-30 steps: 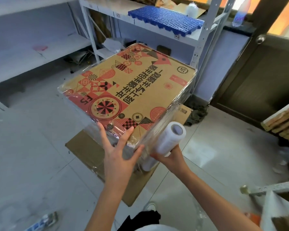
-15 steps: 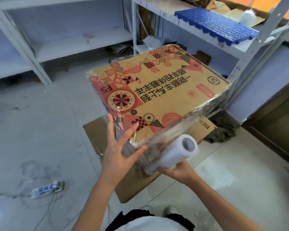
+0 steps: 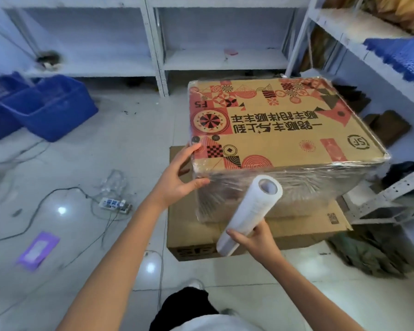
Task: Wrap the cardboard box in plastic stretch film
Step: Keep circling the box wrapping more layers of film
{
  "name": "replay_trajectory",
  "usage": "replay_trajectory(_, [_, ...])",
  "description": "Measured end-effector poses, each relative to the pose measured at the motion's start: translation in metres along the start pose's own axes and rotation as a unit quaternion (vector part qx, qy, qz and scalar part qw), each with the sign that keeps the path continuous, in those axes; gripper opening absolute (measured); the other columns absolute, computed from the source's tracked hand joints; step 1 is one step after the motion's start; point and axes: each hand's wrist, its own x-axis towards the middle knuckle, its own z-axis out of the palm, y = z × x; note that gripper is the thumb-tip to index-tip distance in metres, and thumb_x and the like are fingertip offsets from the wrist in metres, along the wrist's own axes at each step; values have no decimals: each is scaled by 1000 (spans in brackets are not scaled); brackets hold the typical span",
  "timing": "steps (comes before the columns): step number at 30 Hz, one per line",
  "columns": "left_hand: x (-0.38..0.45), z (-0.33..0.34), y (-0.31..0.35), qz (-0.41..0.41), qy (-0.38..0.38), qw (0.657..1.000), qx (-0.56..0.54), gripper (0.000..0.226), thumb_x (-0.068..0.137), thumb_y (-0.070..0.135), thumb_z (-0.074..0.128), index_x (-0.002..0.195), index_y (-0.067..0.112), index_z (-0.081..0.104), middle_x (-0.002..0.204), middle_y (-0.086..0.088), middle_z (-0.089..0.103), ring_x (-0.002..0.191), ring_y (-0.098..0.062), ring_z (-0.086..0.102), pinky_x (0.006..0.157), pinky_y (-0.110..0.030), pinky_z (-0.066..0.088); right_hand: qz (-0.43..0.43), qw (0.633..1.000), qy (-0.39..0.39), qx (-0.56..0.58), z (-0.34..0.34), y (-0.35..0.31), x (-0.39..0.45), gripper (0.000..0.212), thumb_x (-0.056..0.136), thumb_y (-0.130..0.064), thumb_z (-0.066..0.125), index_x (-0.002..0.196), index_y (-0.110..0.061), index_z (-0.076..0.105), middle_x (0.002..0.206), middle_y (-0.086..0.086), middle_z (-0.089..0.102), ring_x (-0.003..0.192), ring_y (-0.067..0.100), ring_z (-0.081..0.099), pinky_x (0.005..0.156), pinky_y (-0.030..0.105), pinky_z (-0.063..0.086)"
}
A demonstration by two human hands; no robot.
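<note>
A brown cardboard box (image 3: 280,137) with red and black printed patterns sits on a plain, larger carton (image 3: 296,226). Clear stretch film covers its sides and wrinkles across the near face. My left hand (image 3: 179,177) touches the box's near left corner, fingers spread on the top edge and thumb on the filmed side. My right hand (image 3: 257,238) grips the lower end of a white roll of stretch film (image 3: 250,210), which tilts up toward the near face.
Blue plastic bins (image 3: 46,108) stand on the floor at left. A power strip (image 3: 115,204) with cables and a purple packet (image 3: 37,250) lie on the tiles. White metal shelving (image 3: 158,44) runs behind; another rack (image 3: 378,201) and dark cloth are at right.
The view has swung round the box, so its long printed side now faces me. My left hand slid to the near left corner. The roll stays in my right hand at the near face.
</note>
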Motion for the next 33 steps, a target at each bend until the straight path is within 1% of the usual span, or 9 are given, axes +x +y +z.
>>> replay_trajectory(3, [-2, 2, 6, -25, -4, 1000, -7, 75, 66, 57, 74, 131, 56, 37, 143, 3, 43, 129, -16, 46, 105, -49, 40, -26, 999, -17, -16, -11, -1, 2, 71, 66, -44, 82, 122, -16, 50, 111, -7, 60, 105, 0, 56, 81, 15, 47])
replay_trajectory(6, [-2, 2, 10, -42, 0, 999, -33, 75, 66, 50, 77, 129, 57, 39, 147, 5, 38, 133, -19, 41, 108, -51, 35, -68, 996, -44, -31, -19, -6, 4, 73, 70, -28, 82, 131, -12, 44, 122, -2, 54, 115, 4, 51, 93, 18, 45])
replay_trajectory(10, [-3, 6, 13, -48, 6, 998, -30, 77, 71, 38, 76, 132, 58, 32, 152, 11, 30, 138, -14, 33, 112, -48, 30, -109, 988, -86, -68, -24, -12, 7, 52, 69, -20, 84, 112, -10, 56, 110, 8, 62, 108, 26, 58, 94, 41, 47])
replay_trajectory(16, [-16, 15, 2, -127, 62, 987, -73, 102, 67, 45, 71, 148, 37, 10, 150, -9, 33, 134, -23, 39, 109, -49, 34, -51, 996, -61, -45, -20, -18, 16, 37, 65, -13, 87, 92, -20, 61, 94, 5, 69, 92, 17, 66, 82, 46, 55])
replay_trajectory(20, [-31, 27, -14, -184, 58, 972, -135, 99, 66, 55, 68, 149, 25, 23, 147, 0, 39, 127, -18, 47, 101, -46, 44, -43, 997, -46, -39, -21, -15, 18, 38, 65, -12, 86, 94, -17, 62, 96, 8, 68, 94, 20, 65, 82, 43, 55])
replay_trajectory(23, [-46, 30, -40, -238, 129, 929, -252, 76, 73, 51, 65, 139, 22, 41, 137, -1, 50, 119, -18, 53, 96, -42, 49, -46, 997, -43, -52, -19, -12, 18, 40, 66, -15, 86, 99, -12, 63, 97, 6, 69, 94, 16, 65, 79, 36, 55])
replay_trajectory(26, [-69, 46, -86, -430, 207, 853, -211, 38, 97, 24, 50, 128, 3, 51, 121, -16, 60, 102, -27, 61, 89, -42, 51, -35, 997, -40, -47, -19, -13, 20, 44, 66, -19, 86, 103, -11, 63, 98, 1, 70, 92, 10, 66, 76, 28, 54])
replay_trajectory(28, [-83, 65, -110, -537, 189, 800, -191, 34, 100, 14, 40, 128, -5, 47, 119, -22, 60, 101, -34, 60, 86, -42, 51, -27, 998, -37, -44, -19, -15, 21, 45, 66, -19, 86, 104, -13, 62, 98, -2, 69, 93, 7, 65, 76, 25, 54])
replay_trajectory(33, [-76, 99, -131, -544, 199, 739, -344, 38, 102, 15, 35, 133, -6, 40, 129, -22, 55, 119, -32, 53, 85, -38, 46, -17, 999, -33, -35, -21, -19, 23, 47, 66, -17, 86, 105, -13, 63, 99, 1, 70, 95, 11, 66, 79, 29, 55])
